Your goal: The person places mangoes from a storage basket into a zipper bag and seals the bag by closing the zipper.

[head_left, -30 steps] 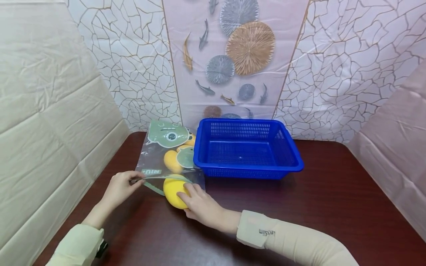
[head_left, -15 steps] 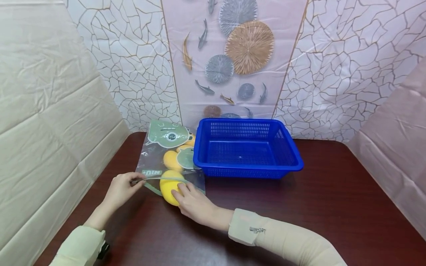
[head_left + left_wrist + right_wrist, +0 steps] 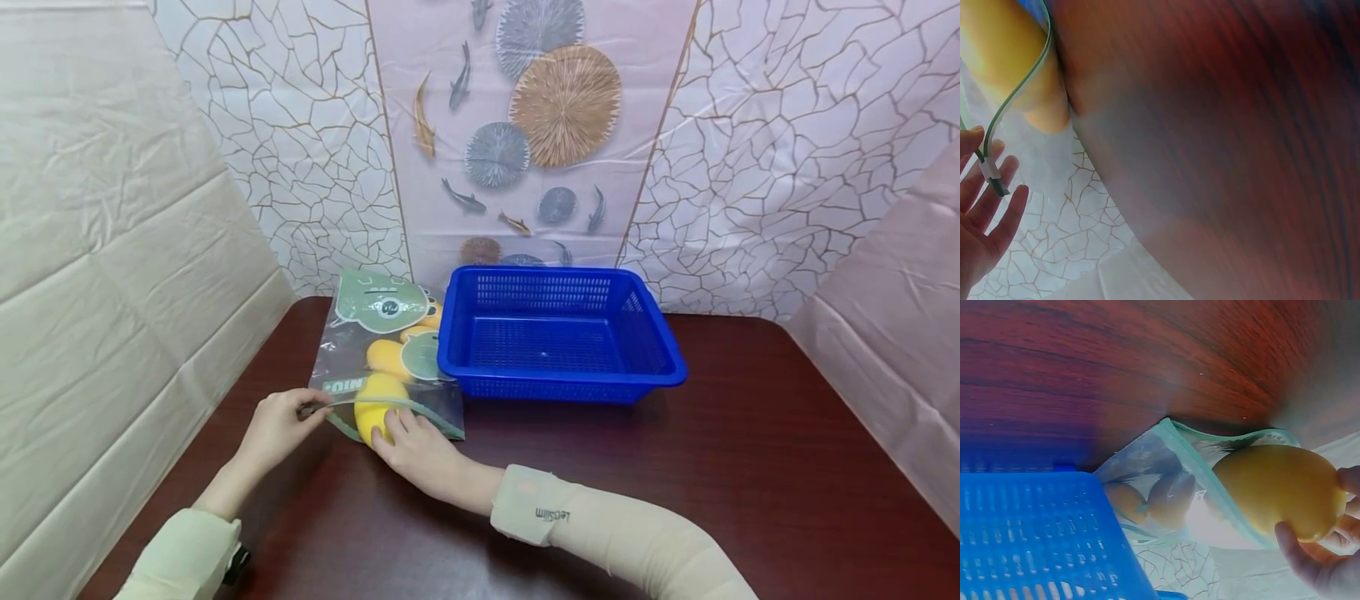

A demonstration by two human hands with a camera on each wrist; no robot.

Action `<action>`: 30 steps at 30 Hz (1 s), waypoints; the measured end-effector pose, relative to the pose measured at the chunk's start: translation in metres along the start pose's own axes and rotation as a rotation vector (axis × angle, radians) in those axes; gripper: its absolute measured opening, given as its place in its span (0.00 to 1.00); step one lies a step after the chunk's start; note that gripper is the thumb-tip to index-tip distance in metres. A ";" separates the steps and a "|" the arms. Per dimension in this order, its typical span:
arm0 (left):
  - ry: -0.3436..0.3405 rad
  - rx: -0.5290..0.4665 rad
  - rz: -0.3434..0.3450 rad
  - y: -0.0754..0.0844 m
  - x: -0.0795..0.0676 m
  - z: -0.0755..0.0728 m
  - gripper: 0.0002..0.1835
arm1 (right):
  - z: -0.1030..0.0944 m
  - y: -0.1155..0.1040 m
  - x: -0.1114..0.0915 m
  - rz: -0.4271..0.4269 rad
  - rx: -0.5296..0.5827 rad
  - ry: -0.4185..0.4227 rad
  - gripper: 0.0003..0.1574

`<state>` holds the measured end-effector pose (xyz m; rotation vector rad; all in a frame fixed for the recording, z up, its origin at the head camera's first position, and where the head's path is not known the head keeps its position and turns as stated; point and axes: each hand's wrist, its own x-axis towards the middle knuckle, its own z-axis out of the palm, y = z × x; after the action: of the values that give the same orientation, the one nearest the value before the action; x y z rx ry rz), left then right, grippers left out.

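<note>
A clear zip bag (image 3: 336, 354) with green cartoon prints lies on the table, its green-edged mouth facing me and spread apart. My left hand (image 3: 272, 427) pinches the left end of that mouth; the left wrist view shows the white zip slider (image 3: 989, 169) by the fingers. My right hand (image 3: 422, 454) holds a smooth yellow mango (image 3: 1279, 490) by its near end. The mango's far part is inside the bag, and its near end sticks out of the opening. Deeper in the bag lie several orange-yellow fruits (image 3: 386, 357), partly covered by the prints.
A blue plastic basket (image 3: 558, 387) with slotted walls stands right of the bag, overlapping the bag's right side in the head view. The dark red-brown table (image 3: 675, 483) ends at a patterned cloth backdrop (image 3: 757, 208). Pale cloth (image 3: 127, 250) hangs at the left.
My right hand has moved left and away from me, sliding the mango further into the bag. The left hand keeps its pinch on the bag's mouth, nearly still.
</note>
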<state>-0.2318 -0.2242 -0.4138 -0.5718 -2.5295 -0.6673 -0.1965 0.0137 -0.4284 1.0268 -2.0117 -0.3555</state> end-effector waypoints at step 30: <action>-0.015 0.018 0.081 0.010 0.005 0.000 0.07 | 0.052 -0.004 0.010 -0.035 -0.185 0.054 0.23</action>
<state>-0.2308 -0.2156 -0.4076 -0.6714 -2.5088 -0.6122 -0.2375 -0.0024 -0.4572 0.9464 -1.8762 -0.5173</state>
